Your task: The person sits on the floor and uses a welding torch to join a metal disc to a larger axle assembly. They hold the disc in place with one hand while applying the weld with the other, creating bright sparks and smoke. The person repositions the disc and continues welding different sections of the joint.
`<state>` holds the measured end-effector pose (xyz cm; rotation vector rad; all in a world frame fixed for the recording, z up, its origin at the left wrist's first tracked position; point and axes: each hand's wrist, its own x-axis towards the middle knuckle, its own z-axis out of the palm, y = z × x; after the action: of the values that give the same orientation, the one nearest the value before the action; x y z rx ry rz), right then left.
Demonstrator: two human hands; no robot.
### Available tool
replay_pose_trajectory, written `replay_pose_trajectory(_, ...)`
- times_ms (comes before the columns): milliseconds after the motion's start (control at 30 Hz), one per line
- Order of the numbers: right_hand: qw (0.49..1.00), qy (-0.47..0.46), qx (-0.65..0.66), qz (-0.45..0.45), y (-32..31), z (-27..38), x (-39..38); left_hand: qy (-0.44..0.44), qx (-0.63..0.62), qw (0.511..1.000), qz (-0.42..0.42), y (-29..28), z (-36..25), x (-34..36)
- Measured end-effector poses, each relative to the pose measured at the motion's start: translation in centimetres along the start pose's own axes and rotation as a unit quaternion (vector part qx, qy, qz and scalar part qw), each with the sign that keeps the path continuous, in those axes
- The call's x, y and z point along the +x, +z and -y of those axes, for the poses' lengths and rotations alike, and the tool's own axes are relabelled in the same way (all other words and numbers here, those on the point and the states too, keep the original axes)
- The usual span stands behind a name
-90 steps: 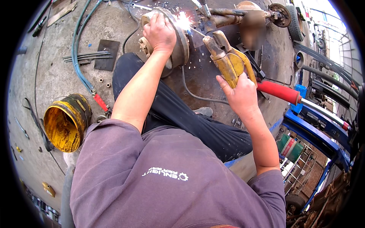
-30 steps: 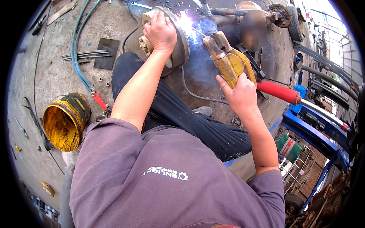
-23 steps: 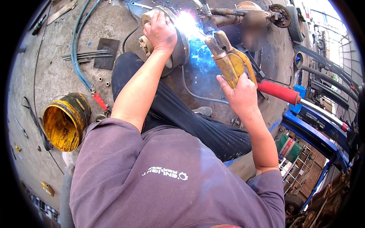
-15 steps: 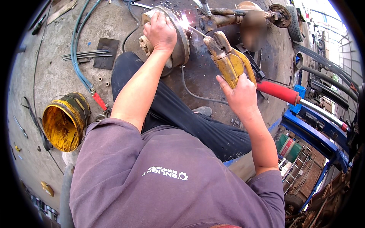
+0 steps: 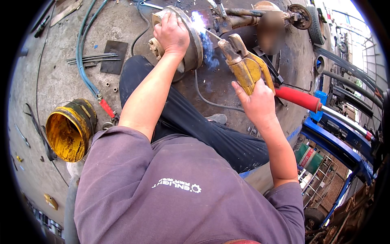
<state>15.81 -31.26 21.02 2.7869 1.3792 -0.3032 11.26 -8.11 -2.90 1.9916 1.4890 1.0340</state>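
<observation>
My left hand [image 5: 170, 33] grips the upper edge of a heavy round metal drum [image 5: 194, 49], thumb side toward the rim and fingers over the top. In my right hand [image 5: 258, 101] is a yellow welding electrode holder [image 5: 247, 70], its worn jaws pointing up and left. A thin welding rod [image 5: 213, 35] runs from the jaws toward the drum's right side. A bright arc [image 5: 199, 23] glows where the rod's tip meets the work, with bluish smoke [image 5: 210, 55] trailing below. The glare hides the exact contact spot.
A rusty axle [image 5: 243, 18] lies beyond. To the left are welding rods [image 5: 91, 58] on a dark plate [image 5: 114, 65], blue hoses [image 5: 81, 53] and a yellow-stained bucket [image 5: 71, 130]. At right stand a red-gripped bar [image 5: 298, 99] and a blue metal frame [image 5: 341, 142].
The arc has grown larger and bluer, and blue smoke now drifts below it. Both hands stay almost where they were.
</observation>
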Motion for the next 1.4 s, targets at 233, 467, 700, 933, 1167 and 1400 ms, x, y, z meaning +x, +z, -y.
replay_pose_trajectory(233, 1.0, 0.024, 0.005, 0.019, -0.28, 0.29, -0.04, -0.001, 0.0, 1.0, -0.001, 0.01, -0.1, -0.03)
replay_pose_trajectory(467, 1.0, -0.022, 0.002, -0.017, 0.22, -0.21, 0.05, 0.001, -0.02, 1.0, -0.002, 0.67, 0.52, -0.05)
replay_pose_trajectory(700, 0.999, -0.026, -0.003, -0.023, 0.35, -0.12, 0.05, -0.003, -0.008, 1.0, 0.001, 0.13, 0.02, 0.02)
replay_pose_trajectory(933, 0.999, -0.029, -0.006, -0.021, 0.42, -0.19, -0.05, 0.003, -0.014, 1.0, -0.005, 0.53, 0.51, -0.02)
replay_pose_trajectory(1167, 0.999, -0.029, -0.009, -0.023, 0.4, -0.25, -0.01, -0.002, -0.019, 1.0, 0.002, 0.68, 0.51, -0.03)
replay_pose_trajectory(1400, 1.0, -0.023, -0.014, -0.017, 0.43, -0.27, -0.04, -0.001, -0.025, 1.0, -0.001, 0.65, 0.49, -0.1)
